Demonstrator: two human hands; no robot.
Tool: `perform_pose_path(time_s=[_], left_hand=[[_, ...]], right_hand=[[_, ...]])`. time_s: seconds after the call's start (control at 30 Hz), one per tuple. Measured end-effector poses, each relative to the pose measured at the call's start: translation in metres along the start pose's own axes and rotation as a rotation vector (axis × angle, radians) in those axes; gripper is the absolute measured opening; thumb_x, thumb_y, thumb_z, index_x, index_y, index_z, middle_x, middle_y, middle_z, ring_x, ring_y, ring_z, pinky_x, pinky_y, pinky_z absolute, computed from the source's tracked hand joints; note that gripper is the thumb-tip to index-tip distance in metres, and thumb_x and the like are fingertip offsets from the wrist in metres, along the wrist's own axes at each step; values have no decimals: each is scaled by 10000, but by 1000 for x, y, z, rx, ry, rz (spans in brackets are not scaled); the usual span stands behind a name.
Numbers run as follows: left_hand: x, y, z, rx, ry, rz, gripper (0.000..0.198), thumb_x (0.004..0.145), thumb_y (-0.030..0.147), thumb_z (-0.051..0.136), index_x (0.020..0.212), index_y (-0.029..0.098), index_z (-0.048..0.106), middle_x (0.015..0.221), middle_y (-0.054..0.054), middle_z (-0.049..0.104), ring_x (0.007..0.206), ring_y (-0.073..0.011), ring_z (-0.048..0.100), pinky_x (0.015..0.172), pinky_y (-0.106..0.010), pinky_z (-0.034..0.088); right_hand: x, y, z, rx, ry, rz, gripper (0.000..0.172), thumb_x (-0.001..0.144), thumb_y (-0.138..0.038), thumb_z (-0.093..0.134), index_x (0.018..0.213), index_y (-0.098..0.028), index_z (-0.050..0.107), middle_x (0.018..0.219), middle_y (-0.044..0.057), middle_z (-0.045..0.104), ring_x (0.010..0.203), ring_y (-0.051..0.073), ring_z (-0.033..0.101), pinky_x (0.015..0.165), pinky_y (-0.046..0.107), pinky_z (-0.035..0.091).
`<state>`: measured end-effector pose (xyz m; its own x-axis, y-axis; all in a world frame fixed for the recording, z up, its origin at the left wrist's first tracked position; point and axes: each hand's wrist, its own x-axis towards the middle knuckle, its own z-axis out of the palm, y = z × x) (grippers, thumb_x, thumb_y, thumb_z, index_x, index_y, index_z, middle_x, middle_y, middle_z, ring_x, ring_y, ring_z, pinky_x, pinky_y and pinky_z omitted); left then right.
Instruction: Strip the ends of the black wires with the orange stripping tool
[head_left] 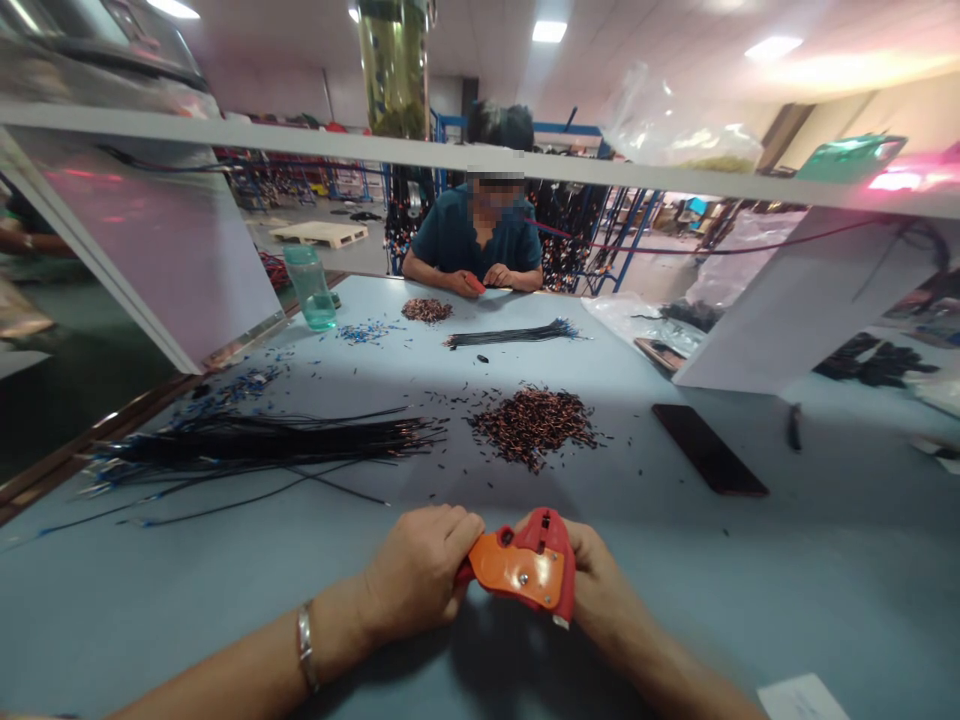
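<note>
A red and orange wire stripper (pixel 523 578) is held above the near part of the table, between my two hands. My left hand (pixel 427 562) is closed with its fingers wrapped round the tool's left end. Behind its right end, my right hand (pixel 589 560) grips the red body, and most of those fingers are hidden. Just beyond the tool lies a heap of short black and copper-coloured wire offcuts (pixel 532 425). To its left stretches a bundle of black wires (pixel 277 442), some with blue ends.
A dark smartphone (pixel 709 450) lies right of the heap. Blue scraps (pixel 247 385) and a green-tinted bottle (pixel 309 290) are at left. A co-worker (pixel 480 235) sits opposite, near another wire bundle (pixel 510 335) and offcut pile (pixel 427 310). A white shelf (pixel 585 168) spans the table.
</note>
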<state>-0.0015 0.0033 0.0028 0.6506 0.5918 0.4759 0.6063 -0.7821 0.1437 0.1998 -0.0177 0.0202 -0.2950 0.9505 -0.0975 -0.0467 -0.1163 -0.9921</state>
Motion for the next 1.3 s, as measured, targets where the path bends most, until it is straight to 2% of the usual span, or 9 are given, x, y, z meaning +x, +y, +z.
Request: perform_pose_path(time_s=[0.33, 0.43, 0.57, 0.7, 0.87, 0.97, 1.07, 1.17, 1.3], left_hand=[[-3, 0, 2, -26, -4, -1, 138, 738, 99, 430, 797, 223, 422, 625, 6, 544, 529, -154, 487, 482, -273, 328], [-4, 1, 3, -42, 10, -13, 141, 733, 102, 426, 780, 231, 393, 600, 20, 527, 501, -145, 469, 472, -270, 300], [-4, 1, 4, -95, 25, -31, 120, 766, 118, 429, 777, 232, 392, 594, 23, 537, 482, -139, 469, 470, -268, 276], [2, -3, -3, -210, 20, -158, 53, 788, 176, 477, 806, 217, 449, 637, 15, 555, 516, -137, 485, 503, -252, 324], [9, -16, -17, -544, 62, -419, 94, 837, 278, 529, 859, 189, 511, 704, 22, 534, 590, -121, 470, 583, -246, 393], [10, -20, -19, -974, 55, -535, 192, 818, 351, 582, 839, 174, 511, 738, 9, 521, 638, -123, 494, 616, -263, 430], [11, -18, -18, -1447, -22, -680, 275, 744, 346, 662, 891, 167, 513, 745, 7, 521, 650, -136, 533, 618, -285, 465], [11, -15, -16, -1681, -114, -768, 316, 699, 305, 699, 916, 162, 521, 741, 3, 536, 665, -149, 556, 615, -297, 476], [9, -14, -16, -1732, -130, -773, 327, 691, 283, 714, 933, 153, 536, 744, -4, 555, 674, -154, 564, 621, -304, 479]], right_hand=[[-2, 0, 1, -10, 22, 35, 165, 666, -292, 763, 633, -160, 671, 612, -2, 616, 566, 117, 501, 553, 214, 421], [-2, 1, 1, -33, -13, 17, 145, 692, -302, 743, 676, -164, 704, 646, 11, 647, 619, 144, 544, 586, 227, 450], [1, 3, -2, -73, -64, -62, 206, 782, -364, 684, 750, -163, 718, 709, 19, 661, 679, 165, 571, 658, 258, 480], [6, 5, -14, -242, 13, -207, 228, 842, -391, 625, 808, -175, 689, 764, 20, 648, 715, 173, 566, 691, 269, 470], [9, 3, -31, -542, 166, -277, 198, 900, -349, 537, 822, -198, 639, 632, -22, 563, 575, 140, 503, 578, 241, 416], [10, 4, -36, -642, 197, -341, 204, 909, -336, 535, 816, -199, 652, 711, 9, 636, 645, 161, 562, 622, 250, 440], [12, 5, -37, -707, 178, -372, 200, 932, -293, 502, 872, -190, 663, 790, 37, 684, 711, 178, 617, 678, 259, 468], [11, -1, -40, -767, 40, -414, 214, 952, -243, 467, 885, -190, 663, 764, 32, 660, 681, 160, 609, 667, 250, 473], [6, -16, -46, -919, -258, -448, 261, 960, -198, 470, 827, -198, 694, 863, 57, 610, 722, 150, 591, 661, 244, 467]])
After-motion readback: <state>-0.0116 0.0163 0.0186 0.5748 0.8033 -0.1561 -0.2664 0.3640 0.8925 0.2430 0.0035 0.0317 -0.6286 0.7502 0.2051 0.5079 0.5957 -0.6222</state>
